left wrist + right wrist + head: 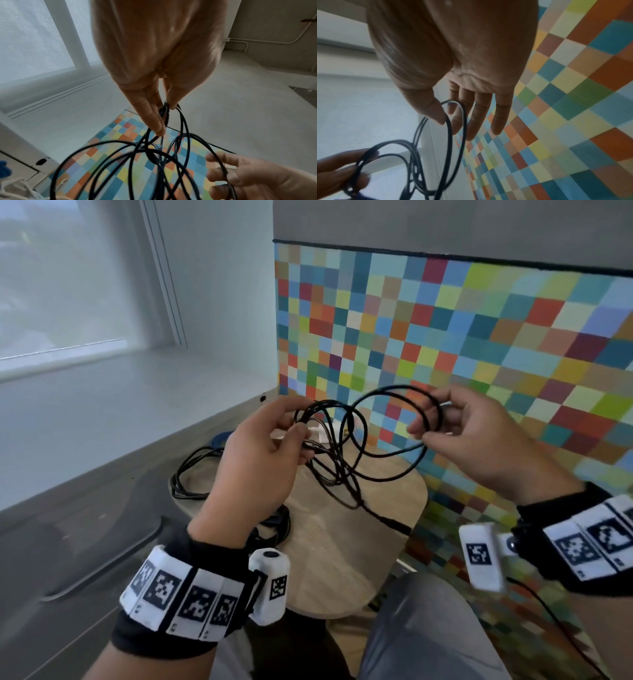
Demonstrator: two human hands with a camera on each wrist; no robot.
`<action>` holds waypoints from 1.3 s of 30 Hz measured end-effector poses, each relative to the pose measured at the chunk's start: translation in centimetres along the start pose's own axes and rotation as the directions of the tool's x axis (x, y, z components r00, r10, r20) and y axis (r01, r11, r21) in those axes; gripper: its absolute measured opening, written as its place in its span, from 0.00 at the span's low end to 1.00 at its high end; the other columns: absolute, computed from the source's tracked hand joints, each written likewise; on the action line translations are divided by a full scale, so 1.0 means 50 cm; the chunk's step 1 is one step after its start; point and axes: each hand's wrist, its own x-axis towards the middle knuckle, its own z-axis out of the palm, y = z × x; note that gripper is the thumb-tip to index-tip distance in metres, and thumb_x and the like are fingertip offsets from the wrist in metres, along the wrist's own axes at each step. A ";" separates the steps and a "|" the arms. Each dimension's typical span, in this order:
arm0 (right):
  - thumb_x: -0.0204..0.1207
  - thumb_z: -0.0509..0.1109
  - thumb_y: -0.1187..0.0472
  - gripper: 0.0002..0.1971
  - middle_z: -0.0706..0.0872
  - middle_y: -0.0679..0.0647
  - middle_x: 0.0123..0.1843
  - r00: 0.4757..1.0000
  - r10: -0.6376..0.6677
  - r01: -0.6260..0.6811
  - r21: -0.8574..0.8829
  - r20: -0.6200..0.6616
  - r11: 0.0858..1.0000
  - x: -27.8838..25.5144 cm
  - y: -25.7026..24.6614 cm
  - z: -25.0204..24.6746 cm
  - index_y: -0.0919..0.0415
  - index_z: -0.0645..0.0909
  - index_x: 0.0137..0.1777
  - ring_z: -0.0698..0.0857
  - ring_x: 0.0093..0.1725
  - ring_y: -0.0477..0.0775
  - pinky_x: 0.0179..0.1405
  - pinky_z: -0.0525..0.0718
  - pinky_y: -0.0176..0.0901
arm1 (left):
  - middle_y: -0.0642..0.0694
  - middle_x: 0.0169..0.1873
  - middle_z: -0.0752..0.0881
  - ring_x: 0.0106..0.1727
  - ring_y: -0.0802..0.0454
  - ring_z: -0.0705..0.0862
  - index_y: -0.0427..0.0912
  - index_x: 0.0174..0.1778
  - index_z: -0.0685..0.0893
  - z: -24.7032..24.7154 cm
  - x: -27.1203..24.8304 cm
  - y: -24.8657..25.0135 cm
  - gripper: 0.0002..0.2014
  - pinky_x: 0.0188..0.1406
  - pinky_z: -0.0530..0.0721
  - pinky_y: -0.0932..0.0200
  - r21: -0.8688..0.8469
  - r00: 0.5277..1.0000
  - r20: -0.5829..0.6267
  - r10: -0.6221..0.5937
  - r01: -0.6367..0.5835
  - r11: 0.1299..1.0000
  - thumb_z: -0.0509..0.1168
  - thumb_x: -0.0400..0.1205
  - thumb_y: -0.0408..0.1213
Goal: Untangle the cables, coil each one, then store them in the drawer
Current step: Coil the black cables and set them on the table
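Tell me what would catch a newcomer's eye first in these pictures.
Probably the black cable, held up in loose tangled loops between the left hand and right hand above a small wooden table. Behind it, the wall of multicoloured squares stands out. Another dark cable bundle lies on the table's left edge.

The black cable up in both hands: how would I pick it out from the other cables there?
Find the small round wooden table before the multicoloured checkered wall. Above it the left hand and right hand hold up a black cable in loose, crossing loops. Unlike the black bundle lying on the table's left edge, it hangs in the air.
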 end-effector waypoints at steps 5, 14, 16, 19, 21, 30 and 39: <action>0.82 0.76 0.64 0.20 0.92 0.49 0.55 0.999 -0.033 0.034 0.073 -0.018 0.997 -0.057 -0.015 0.017 0.42 0.83 0.69 0.93 0.56 0.47 0.63 0.89 0.48 | 0.59 0.48 0.91 0.44 0.59 0.93 0.64 0.59 0.89 0.037 -0.008 -0.009 0.13 0.52 0.93 0.46 0.060 1.000 0.018 0.023 -0.024 0.998 0.69 0.87 0.38; 0.88 0.67 0.68 0.10 0.88 0.57 0.43 0.991 0.089 -0.082 0.074 -0.101 0.994 -0.091 -0.004 0.039 0.53 0.85 0.53 0.89 0.30 0.57 0.34 0.90 0.48 | 0.57 0.46 0.92 0.45 0.50 0.93 0.60 0.49 0.90 0.049 -0.043 -0.019 0.12 0.50 0.92 0.37 -0.009 0.999 0.033 -0.006 0.007 1.000 0.72 0.84 0.34; 0.89 0.62 0.68 0.09 0.84 0.58 0.38 0.985 0.159 -0.148 0.157 -0.067 0.977 -0.092 0.005 0.048 0.55 0.80 0.56 0.84 0.23 0.61 0.28 0.85 0.54 | 0.50 0.42 0.93 0.45 0.40 0.92 0.57 0.46 0.89 0.037 -0.049 -0.016 0.11 0.51 0.89 0.33 0.003 0.998 0.051 -0.034 0.034 0.999 0.72 0.83 0.32; 0.90 0.65 0.59 0.08 0.79 0.45 0.23 0.993 0.115 -0.114 0.046 -0.010 0.992 -0.097 0.009 0.069 0.48 0.86 0.58 0.79 0.19 0.50 0.26 0.81 0.44 | 0.36 0.44 0.92 0.47 0.27 0.89 0.52 0.46 0.89 0.015 -0.061 -0.011 0.07 0.55 0.85 0.26 0.006 0.991 0.114 -0.075 0.075 0.997 0.71 0.80 0.33; 0.89 0.68 0.55 0.09 0.85 0.37 0.25 0.998 0.011 -0.016 -0.074 -0.061 0.997 -0.100 0.007 0.078 0.44 0.89 0.51 0.82 0.25 0.40 0.29 0.77 0.32 | 0.31 0.46 0.90 0.46 0.23 0.88 0.49 0.46 0.89 0.006 -0.070 -0.012 0.04 0.53 0.83 0.21 -0.003 0.986 0.140 -0.090 0.091 0.996 0.71 0.78 0.42; 0.94 0.53 0.58 0.12 0.73 0.50 0.33 0.854 0.149 0.230 0.617 -0.499 0.752 -0.120 0.059 -0.027 0.50 0.77 0.51 0.68 0.25 0.52 0.28 0.75 0.41 | 0.53 0.46 0.93 0.45 0.50 0.93 0.54 0.49 0.91 -0.005 -0.083 -0.041 0.14 0.51 0.93 0.45 0.043 0.978 0.094 -0.187 0.183 0.982 0.84 0.70 0.48; 0.92 0.60 0.66 0.10 0.84 0.58 0.36 0.914 0.296 -0.200 0.327 -0.278 0.924 -0.191 0.098 -0.024 0.57 0.84 0.61 0.85 0.32 0.62 0.43 0.92 0.61 | 0.53 0.54 0.91 0.51 0.50 0.93 0.55 0.60 0.89 0.015 -0.092 -0.042 0.26 0.53 0.92 0.58 -0.089 0.983 0.085 -0.162 0.170 0.981 0.82 0.64 0.45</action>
